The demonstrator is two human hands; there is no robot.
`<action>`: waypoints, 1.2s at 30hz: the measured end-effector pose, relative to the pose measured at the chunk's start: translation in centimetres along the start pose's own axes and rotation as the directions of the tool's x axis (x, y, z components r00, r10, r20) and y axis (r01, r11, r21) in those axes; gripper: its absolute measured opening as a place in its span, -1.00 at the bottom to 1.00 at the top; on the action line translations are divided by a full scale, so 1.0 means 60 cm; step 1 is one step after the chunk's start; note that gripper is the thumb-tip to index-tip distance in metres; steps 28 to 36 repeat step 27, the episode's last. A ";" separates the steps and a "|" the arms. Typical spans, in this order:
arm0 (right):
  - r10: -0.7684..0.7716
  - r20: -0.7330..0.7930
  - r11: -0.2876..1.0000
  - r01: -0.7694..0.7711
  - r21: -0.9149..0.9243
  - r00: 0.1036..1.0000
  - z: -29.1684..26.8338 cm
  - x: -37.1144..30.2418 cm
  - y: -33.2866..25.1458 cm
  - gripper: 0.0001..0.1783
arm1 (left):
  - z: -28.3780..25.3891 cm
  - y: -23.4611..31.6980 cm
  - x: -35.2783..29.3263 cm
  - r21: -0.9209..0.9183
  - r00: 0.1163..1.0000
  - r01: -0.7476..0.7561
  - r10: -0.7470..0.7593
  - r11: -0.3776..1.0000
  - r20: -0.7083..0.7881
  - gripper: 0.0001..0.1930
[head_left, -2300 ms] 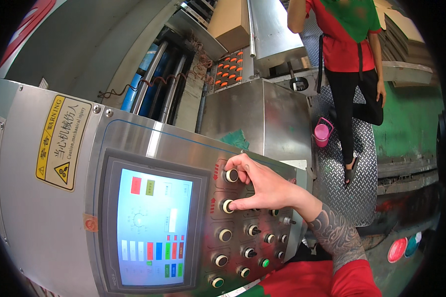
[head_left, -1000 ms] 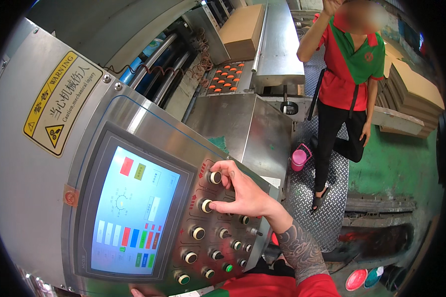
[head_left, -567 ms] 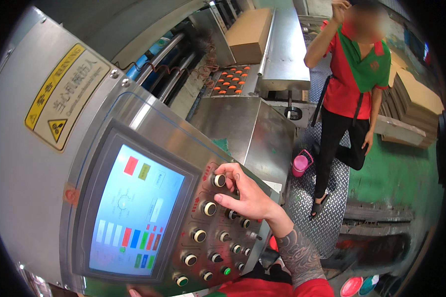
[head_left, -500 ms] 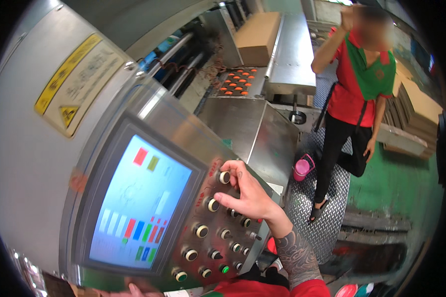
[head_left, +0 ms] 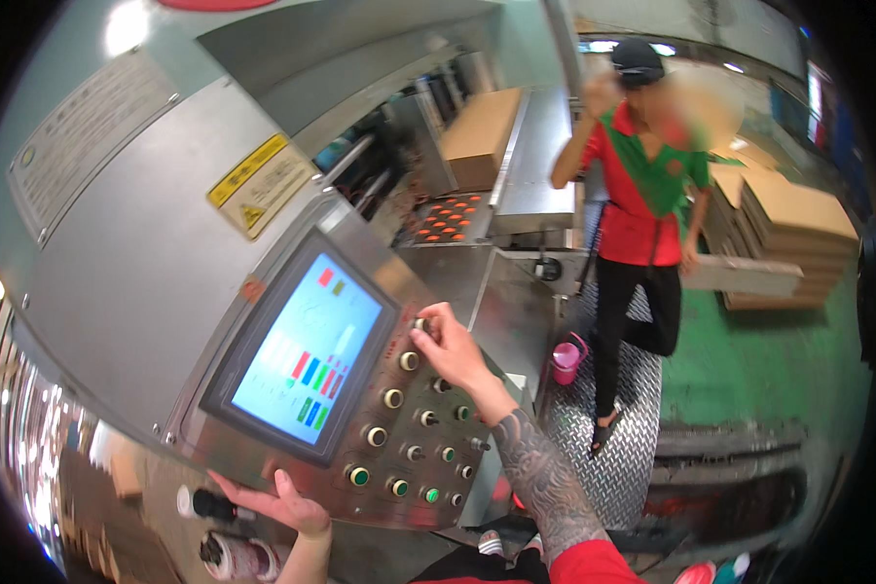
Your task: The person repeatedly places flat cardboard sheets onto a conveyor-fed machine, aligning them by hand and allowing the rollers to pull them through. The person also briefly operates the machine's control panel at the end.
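Top knob (head_left: 420,324) under right hand (head_left: 455,348) (fingertips touching)

Standing next to this big steel machine, and the person's right hand (head_left: 453,350) is up on the control panel (head_left: 414,457), fingertips pinching the top knob (head_left: 420,324) in the column beside the touchscreen (head_left: 309,363). Screen's lit pale blue with red, blue and green bars. Their left hand (head_left: 280,501) grips the panel's bottom edge from underneath. A yellow warning sticker (head_left: 261,185) sits higher up on the housing. Further back a co-worker in a red and green shirt (head_left: 645,190) stands on the checker-plate step (head_left: 613,438), with a pink cup (head_left: 565,361) near their feet and stacked cardboard sheets (head_left: 793,229) behind.
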State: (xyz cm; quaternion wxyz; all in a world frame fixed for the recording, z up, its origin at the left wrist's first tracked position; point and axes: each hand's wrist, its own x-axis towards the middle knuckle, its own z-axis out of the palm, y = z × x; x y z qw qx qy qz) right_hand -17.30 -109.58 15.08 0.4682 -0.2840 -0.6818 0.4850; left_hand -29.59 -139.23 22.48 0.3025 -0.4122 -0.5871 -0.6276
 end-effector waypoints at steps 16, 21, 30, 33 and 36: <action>-0.123 -0.018 0.950 0.113 -0.290 0.992 -0.021 0.041 0.053 -0.60 | -0.313 -0.082 -0.244 -0.295 0.526 0.193 0.155 0.936 0.836 -0.42; -0.121 -0.086 0.782 0.042 -0.622 0.989 -0.115 0.048 0.076 -0.48 | -0.722 -0.277 -0.412 0.759 -0.388 0.290 -0.653 0.583 0.650 -0.43; -0.283 -0.046 0.484 0.101 -0.869 0.958 0.103 -0.437 0.144 -0.47 | -1.298 -0.483 -0.639 0.888 -0.256 0.449 -0.966 -0.096 0.024 -0.36; -0.283 -0.046 0.484 0.101 -0.869 0.958 0.103 -0.437 0.144 -0.47 | -1.298 -0.483 -0.639 0.888 -0.256 0.449 -0.966 -0.096 0.024 -0.36; -0.283 -0.046 0.484 0.101 -0.869 0.958 0.103 -0.437 0.144 -0.47 | -1.298 -0.483 -0.639 0.888 -0.256 0.449 -0.966 -0.096 0.024 -0.36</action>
